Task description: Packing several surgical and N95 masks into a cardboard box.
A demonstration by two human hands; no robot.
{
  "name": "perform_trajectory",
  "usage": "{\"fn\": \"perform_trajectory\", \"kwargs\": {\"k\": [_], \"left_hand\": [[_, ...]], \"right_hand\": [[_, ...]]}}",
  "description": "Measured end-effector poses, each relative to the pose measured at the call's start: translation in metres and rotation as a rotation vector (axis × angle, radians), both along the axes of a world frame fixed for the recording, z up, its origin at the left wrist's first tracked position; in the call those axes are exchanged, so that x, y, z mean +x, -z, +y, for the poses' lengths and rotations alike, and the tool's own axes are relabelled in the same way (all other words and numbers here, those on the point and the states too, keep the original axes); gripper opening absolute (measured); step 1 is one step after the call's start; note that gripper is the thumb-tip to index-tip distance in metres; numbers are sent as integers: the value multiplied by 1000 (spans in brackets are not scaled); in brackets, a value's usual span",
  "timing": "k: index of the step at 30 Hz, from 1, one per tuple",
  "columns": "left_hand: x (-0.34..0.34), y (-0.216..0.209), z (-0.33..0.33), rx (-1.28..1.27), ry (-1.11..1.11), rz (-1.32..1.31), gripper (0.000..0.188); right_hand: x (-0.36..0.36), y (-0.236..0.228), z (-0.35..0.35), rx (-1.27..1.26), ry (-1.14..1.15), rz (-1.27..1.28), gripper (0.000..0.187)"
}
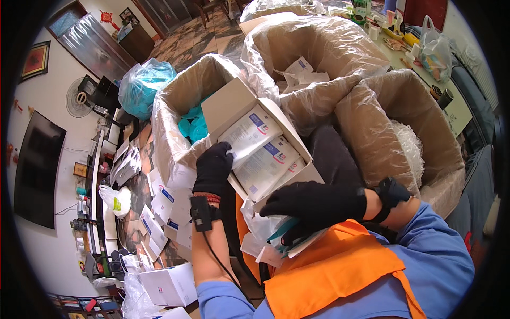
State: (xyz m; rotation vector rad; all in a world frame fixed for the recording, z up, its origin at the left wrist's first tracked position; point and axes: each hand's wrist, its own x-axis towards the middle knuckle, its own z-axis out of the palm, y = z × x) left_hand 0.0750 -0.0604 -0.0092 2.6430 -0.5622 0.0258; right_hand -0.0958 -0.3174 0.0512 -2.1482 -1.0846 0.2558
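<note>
The black-gloved left hand (213, 167) is clamping the tilted cardboard box (227, 108) by its rim; flat, rectangular packets (264, 167) are lying inside. The right hand (321, 203) is stretching alongside, finger grip unclear.

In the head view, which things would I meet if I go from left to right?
Black television, bag of turquoise things, black-gloved left hand, black-gloved right hand, white stringy material. I leave out the open box: it overlaps both hands.
</note>
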Motion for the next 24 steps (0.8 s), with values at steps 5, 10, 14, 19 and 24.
{"fn": "perform_trajectory", "kwargs": {"k": [5,10,14,19,24], "left_hand": [[-9,0,-26,207,102,-325,56],[-9,-14,-21,173,50,-157,51],[-1,-8,-17,-30,20,-37,41],[-15,-21,-10,-61,-70,-383,20],[-56,-79,-43,-284,39,-583,3]], "right_hand": [[16,-17,-16,202,183,-91,51],[21,-28,-28,245,234,0,47],[23,-27,-41,219,371,8,41],[27,-35,-37,289,369,-213,36],[26,-43,-37,138,565,-542,35]]}}
